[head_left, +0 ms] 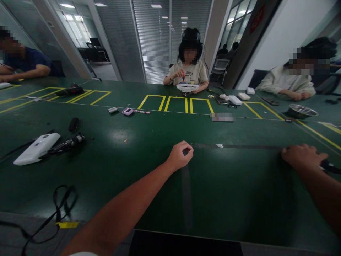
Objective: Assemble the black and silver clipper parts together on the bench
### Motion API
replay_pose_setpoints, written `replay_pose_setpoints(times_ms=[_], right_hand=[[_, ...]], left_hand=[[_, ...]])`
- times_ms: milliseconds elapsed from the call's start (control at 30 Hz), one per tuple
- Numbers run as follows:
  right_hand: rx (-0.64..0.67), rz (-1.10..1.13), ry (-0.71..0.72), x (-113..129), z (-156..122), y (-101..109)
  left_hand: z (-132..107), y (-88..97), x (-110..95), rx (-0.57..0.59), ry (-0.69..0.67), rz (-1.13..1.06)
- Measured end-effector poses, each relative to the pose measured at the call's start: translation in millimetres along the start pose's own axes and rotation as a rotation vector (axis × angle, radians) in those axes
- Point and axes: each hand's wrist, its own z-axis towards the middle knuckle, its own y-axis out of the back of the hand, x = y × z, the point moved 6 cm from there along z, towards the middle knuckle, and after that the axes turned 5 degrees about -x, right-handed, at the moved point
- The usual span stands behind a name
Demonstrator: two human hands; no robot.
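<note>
Near the middle of the table, my left hand (181, 155) is closed, thumb and index fingertips meeting in a ring. Whatever may lie between those fingertips is too small to make out. They are at the left end of a dark tape-like strip (237, 146) running across the green tabletop. At the strip's right end rests my right hand (303, 156), palm down, its fingertips mostly hidden. Beside its outer edge a black object (330, 166) shows in part; I cannot tell whether the hand grips it. Another dark strip (187, 195) runs from near my left hand toward the front edge.
At the left lie a white device (37, 148), a black cable bundle (65, 144) and a black strap (57, 206) over the edge. Farther back are a pink-cased item (128, 111), yellow tape outlines (178, 97) and a metal bowl (302, 111). Three people sit around the table.
</note>
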Motion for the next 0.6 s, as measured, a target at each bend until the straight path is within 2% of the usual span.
replay_pose_setpoints(times_ms=[133,267,333,467,533,600], right_hand=[[-0.188,-0.052,0.208,26,-22,33],[-0.377,0.031,0.52,91,-61,81],[-0.433,0.088,0.671,132,-91,105],[-0.433,0.308,0.999,213,-176,147],[-0.46,0.487,1.063,241,-215,162],[-0.474,0.682,1.005,258,-240,167]], left_hand=[[1,-0.6,-2,0.009,-0.013,0.023],[1,-0.8,-5,0.008,-0.047,0.038],[1,-1.0,-5,0.007,-0.048,0.037],[-1,-1.7,-4,0.001,-0.04,0.022],[-1,-1.8,-3,-0.018,-0.055,0.028],[-1,-2.1,-1,-0.04,-0.075,0.037]])
